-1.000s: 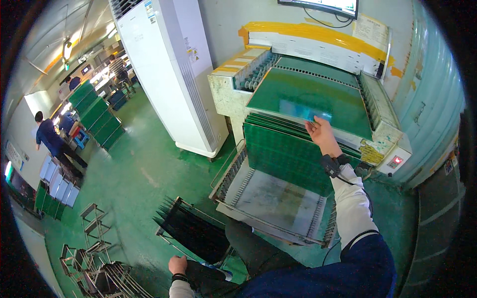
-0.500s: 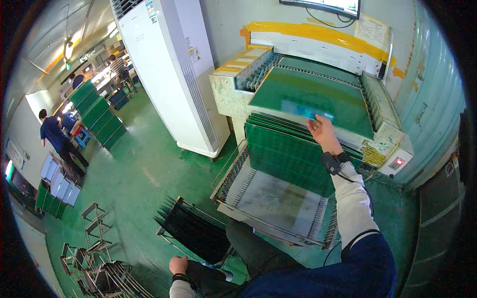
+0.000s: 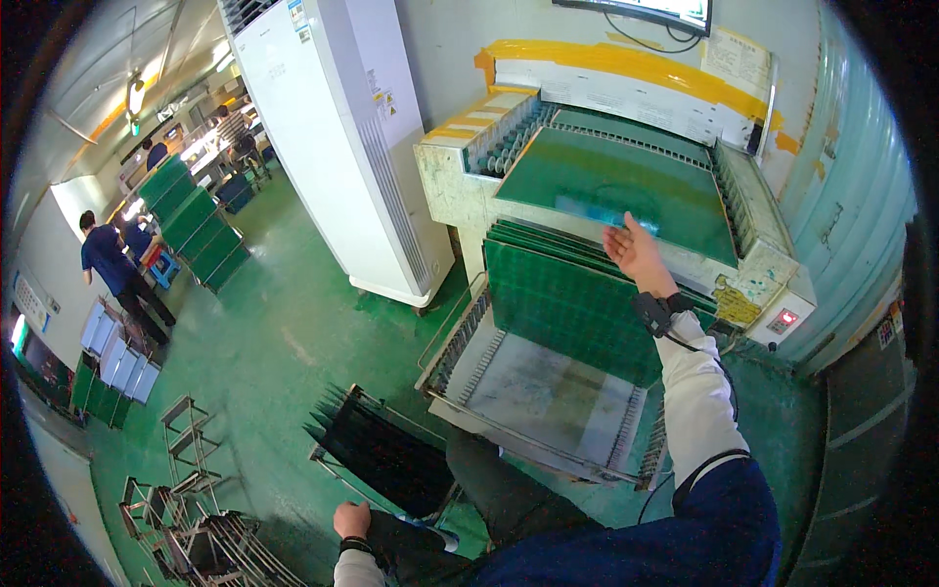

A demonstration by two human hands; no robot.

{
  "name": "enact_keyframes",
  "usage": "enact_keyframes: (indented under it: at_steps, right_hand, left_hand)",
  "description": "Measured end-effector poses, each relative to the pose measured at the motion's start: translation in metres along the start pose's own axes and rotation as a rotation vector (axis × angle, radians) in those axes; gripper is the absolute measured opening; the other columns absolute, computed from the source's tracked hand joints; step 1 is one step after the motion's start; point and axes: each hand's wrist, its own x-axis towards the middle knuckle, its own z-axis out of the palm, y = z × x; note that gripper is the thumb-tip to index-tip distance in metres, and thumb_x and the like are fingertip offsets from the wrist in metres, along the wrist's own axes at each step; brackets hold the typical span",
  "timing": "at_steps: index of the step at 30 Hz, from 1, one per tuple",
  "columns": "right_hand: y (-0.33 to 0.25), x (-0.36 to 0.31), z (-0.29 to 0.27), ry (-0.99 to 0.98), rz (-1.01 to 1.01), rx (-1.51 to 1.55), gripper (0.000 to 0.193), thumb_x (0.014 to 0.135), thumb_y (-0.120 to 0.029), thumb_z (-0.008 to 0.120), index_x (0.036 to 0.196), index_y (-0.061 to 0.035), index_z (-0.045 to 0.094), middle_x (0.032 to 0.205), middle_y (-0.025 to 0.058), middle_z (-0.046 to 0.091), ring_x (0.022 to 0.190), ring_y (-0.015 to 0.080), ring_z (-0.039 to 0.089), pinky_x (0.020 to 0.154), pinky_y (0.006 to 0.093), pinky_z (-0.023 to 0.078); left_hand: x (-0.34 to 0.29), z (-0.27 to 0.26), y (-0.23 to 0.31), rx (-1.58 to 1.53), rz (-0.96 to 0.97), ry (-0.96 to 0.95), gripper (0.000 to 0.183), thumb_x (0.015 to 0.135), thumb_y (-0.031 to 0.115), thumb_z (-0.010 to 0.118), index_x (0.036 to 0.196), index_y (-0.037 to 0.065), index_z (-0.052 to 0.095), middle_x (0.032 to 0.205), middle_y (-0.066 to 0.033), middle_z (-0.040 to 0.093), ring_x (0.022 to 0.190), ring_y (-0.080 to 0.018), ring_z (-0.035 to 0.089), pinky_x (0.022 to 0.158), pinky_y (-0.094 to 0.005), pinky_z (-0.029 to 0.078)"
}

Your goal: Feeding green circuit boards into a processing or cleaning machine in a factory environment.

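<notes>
A flat green panel [image 3: 616,186] lies on the rollers at the mouth of a conveyor machine, its near edge facing me. My right hand [image 3: 638,256] is at that near edge, thumb and fingers apart; whether a fingertip touches the panel is unclear. Directly below, several green panels [image 3: 567,303] stand upright, one behind another, in a slotted rack [image 3: 548,391]. Low in the view, my left hand [image 3: 352,520] rests by my knee with its fingers curled in, and nothing shows in it.
A black slotted rack [image 3: 386,455] stands on the floor left of my legs. Metal frames [image 3: 196,538] sit at lower left. A tall white air conditioner [image 3: 342,147] flanks the machine [image 3: 455,196]. Stacked green panels [image 3: 201,230] and a standing person [image 3: 117,264] are farther left.
My right hand's fingers have stretched out and spread more at the panel's near edge. The panel appears to sit slightly farther back. My left hand stays in place.
</notes>
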Motion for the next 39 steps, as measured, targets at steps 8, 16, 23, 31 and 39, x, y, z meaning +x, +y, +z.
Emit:
enact_keyframes:
  at_steps: [8, 16, 23, 31, 39]
  right_hand:
    - [0.027, -0.040, 0.018, 0.061, -0.166, -0.693, 0.037, 0.090, -0.040, 0.065, 0.096, -0.0031, 0.065, 0.090, 0.0079, 0.070, 0.079, 0.0217, 0.067, 0.069, 0.0316, 0.053]
    - [0.048, -0.071, 0.037, -0.036, -0.741, -1.578, 0.017, 0.081, -0.020, 0.067, 0.089, -0.0060, 0.068, 0.084, 0.0147, 0.068, 0.079, 0.0319, 0.065, 0.071, 0.0408, 0.052]
    - [0.052, -0.070, 0.032, -0.068, -0.875, -1.692, 0.015, 0.078, -0.019, 0.068, 0.087, -0.0064, 0.066, 0.087, 0.0125, 0.066, 0.089, 0.0344, 0.062, 0.075, 0.0452, 0.050]
    - [0.053, -0.067, 0.033, -0.070, -0.746, -1.784, 0.018, 0.077, -0.022, 0.070, 0.088, -0.0076, 0.065, 0.083, 0.0135, 0.063, 0.086, 0.0356, 0.062, 0.073, 0.0461, 0.050]
    - [0.056, -0.058, 0.028, -0.058, -0.493, -1.995, 0.018, 0.077, -0.023, 0.070, 0.082, -0.0069, 0.065, 0.087, 0.0150, 0.066, 0.088, 0.0364, 0.063, 0.072, 0.0476, 0.049]
  left_hand:
    - [-0.006, -0.007, 0.009, 0.014, 0.014, 0.005, 0.037, 0.071, 0.037, 0.063, 0.082, 0.002, 0.071, 0.087, -0.0227, 0.069, 0.086, -0.0407, 0.066, 0.079, -0.0481, 0.052]
    - [-0.005, -0.006, 0.003, 0.021, 0.001, -0.003, 0.036, 0.073, 0.036, 0.060, 0.083, 0.003, 0.071, 0.089, -0.0225, 0.069, 0.088, -0.0409, 0.066, 0.080, -0.0479, 0.052]
    - [-0.009, -0.014, 0.011, -0.023, -0.024, -0.004, 0.037, 0.073, 0.037, 0.062, 0.085, 0.003, 0.071, 0.090, -0.0211, 0.069, 0.089, -0.0400, 0.066, 0.080, -0.0469, 0.052]
    - [-0.005, -0.006, 0.002, -0.021, 0.012, 0.018, 0.038, 0.073, 0.039, 0.062, 0.083, 0.003, 0.071, 0.089, -0.0223, 0.069, 0.089, -0.0400, 0.066, 0.080, -0.0477, 0.052]
    - [-0.009, -0.010, 0.008, -0.002, 0.013, 0.021, 0.040, 0.073, 0.040, 0.062, 0.083, 0.002, 0.070, 0.089, -0.0234, 0.068, 0.087, -0.0415, 0.066, 0.079, -0.0482, 0.052]
